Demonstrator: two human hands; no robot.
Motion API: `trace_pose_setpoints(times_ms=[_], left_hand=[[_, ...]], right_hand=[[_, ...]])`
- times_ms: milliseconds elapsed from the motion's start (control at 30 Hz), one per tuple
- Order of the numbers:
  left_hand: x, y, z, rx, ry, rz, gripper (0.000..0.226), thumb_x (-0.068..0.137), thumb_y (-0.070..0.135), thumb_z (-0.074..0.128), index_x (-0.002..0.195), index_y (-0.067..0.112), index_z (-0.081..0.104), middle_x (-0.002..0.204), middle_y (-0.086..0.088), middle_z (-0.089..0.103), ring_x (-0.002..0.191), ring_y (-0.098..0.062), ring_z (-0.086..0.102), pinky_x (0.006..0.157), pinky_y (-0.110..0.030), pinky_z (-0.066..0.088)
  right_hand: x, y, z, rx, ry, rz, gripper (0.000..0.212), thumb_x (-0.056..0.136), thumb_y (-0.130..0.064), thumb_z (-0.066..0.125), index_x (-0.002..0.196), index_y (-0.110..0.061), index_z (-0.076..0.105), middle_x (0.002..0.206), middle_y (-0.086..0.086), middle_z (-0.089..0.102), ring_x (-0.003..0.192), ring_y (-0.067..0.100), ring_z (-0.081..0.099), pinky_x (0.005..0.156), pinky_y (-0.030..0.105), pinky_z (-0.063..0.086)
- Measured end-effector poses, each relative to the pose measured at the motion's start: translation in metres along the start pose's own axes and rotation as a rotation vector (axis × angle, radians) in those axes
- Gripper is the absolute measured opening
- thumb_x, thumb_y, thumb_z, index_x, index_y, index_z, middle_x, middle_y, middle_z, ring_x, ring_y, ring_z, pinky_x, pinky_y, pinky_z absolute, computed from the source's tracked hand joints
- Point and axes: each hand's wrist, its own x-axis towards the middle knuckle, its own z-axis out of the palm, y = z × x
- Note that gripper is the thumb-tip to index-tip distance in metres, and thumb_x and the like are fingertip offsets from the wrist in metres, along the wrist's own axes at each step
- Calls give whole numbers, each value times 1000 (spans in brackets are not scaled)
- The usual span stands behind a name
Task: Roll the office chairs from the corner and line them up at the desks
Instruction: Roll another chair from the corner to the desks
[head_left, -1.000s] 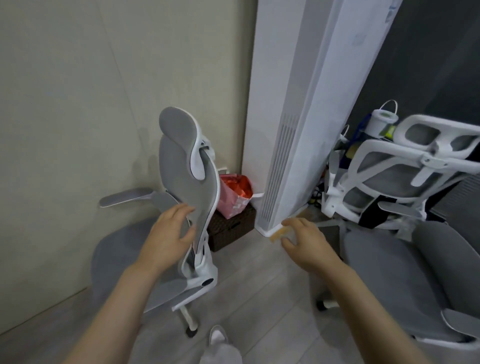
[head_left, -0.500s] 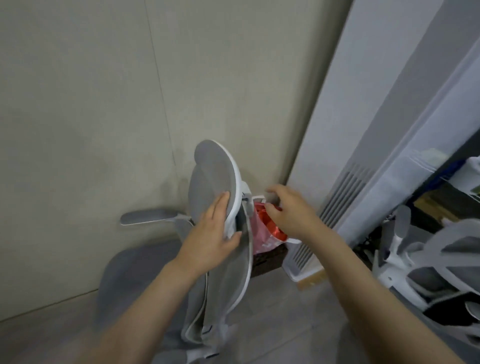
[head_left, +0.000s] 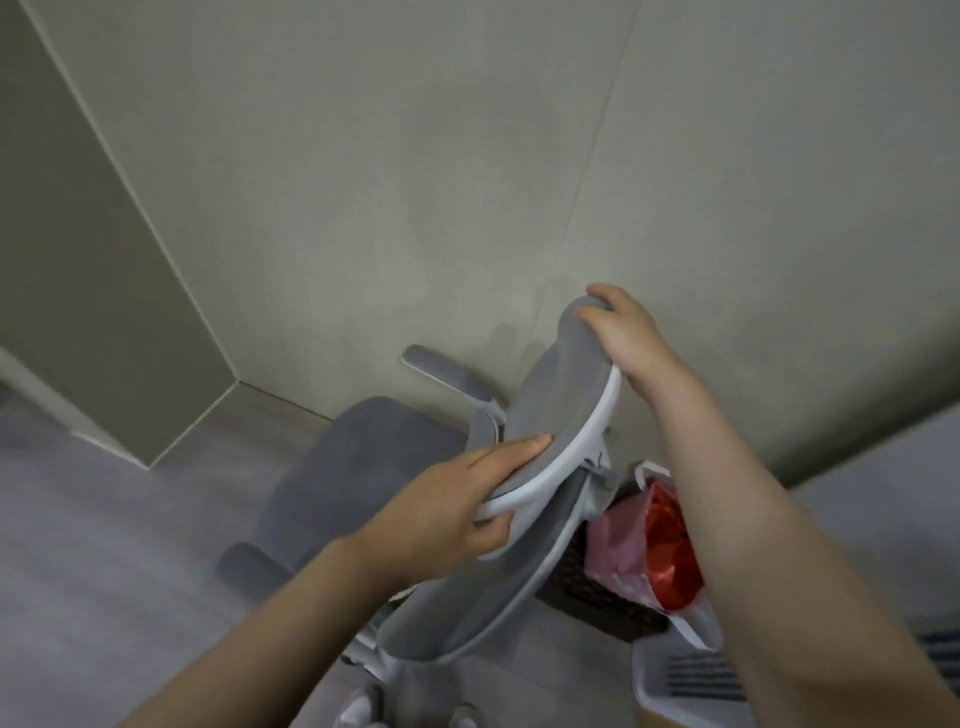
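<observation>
A grey office chair with a white frame stands against the beige wall, its seat to the left and its back towards me. Its padded headrest is tilted, and both hands hold it. My left hand grips the lower left end of the headrest, thumb on the grey pad and fingers under the white rim. My right hand wraps over the top right end. One armrest points at the wall, another sticks out near the bottom left.
A pink bag with red contents sits on a dark woven box right of the chair. A white tower unit with vents is at the bottom right. The wall juts out in a corner at the left; grey floor lies below it.
My right hand has moved from behind the headrest onto its top end, and my left hand has slid to its lower end. The view has swung left and the other chair is out of sight.
</observation>
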Motion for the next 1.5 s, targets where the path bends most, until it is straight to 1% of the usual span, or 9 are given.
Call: trace_pose_setpoints(times_ms=[200,367,533,667,800,1033,1267,1433,1500], left_hand=[[-46,10,-13,68,202,-183,70,81,15,60,139,45,35,122,21,59,100,-4,60,82,-25,49],[-102,12,-43,187,291,-316,63,82,11,64,131,46,46,111,27,60,93,6,55,77,-11,44],[-186,25,-67,236,353,-439,47,85,16,65,121,42,54,108,24,62,93,3,56,77,-9,43],[-269,38,-85,239,403,-485,26,88,44,60,113,36,56,101,18,62,90,-4,58,76,-20,47],[-362,49,-102,280,603,-606,39,87,68,39,98,35,57,89,19,61,85,-1,57,70,-15,42],[-534,65,-136,492,842,-856,38,83,61,36,84,30,58,79,14,58,78,-1,52,64,-23,40],[-705,51,-154,414,1525,-894,36,96,31,33,83,9,58,84,-3,57,84,-16,53,78,-28,41],[-827,56,-181,480,1689,-1023,28,97,23,35,88,13,60,92,1,59,93,-6,52,82,-16,37],[-877,61,-190,533,1719,-1068,28,98,26,34,90,16,60,95,3,59,97,-10,53,86,-21,39]], right_hand=[[-10,-18,41,198,-40,-110,25,87,-14,53,106,-21,68,108,-7,65,92,-2,57,75,5,40],[-38,-43,84,120,-47,-150,23,68,-34,48,81,-24,65,112,2,63,93,12,60,86,31,46],[-102,-60,135,3,21,-229,19,83,-20,48,64,-18,48,109,11,56,76,16,44,78,34,42],[-176,-78,181,25,-18,-399,19,87,-17,46,73,-9,56,106,15,55,84,14,42,78,27,32],[-257,-100,237,68,-89,-753,26,81,-17,38,65,-12,58,77,3,59,84,28,51,81,25,31],[-405,-145,353,287,-84,-1104,39,93,-16,29,65,-8,56,68,6,54,68,26,45,88,47,40],[-551,-207,475,297,-242,-1367,36,93,-24,33,81,-7,63,81,8,53,79,28,45,78,37,32],[-645,-255,565,375,-411,-1510,42,98,-34,27,92,-11,62,89,7,55,82,32,49,80,42,35],[-685,-277,603,414,-478,-1546,36,96,-33,30,95,-14,60,90,6,56,83,31,48,80,42,35]])
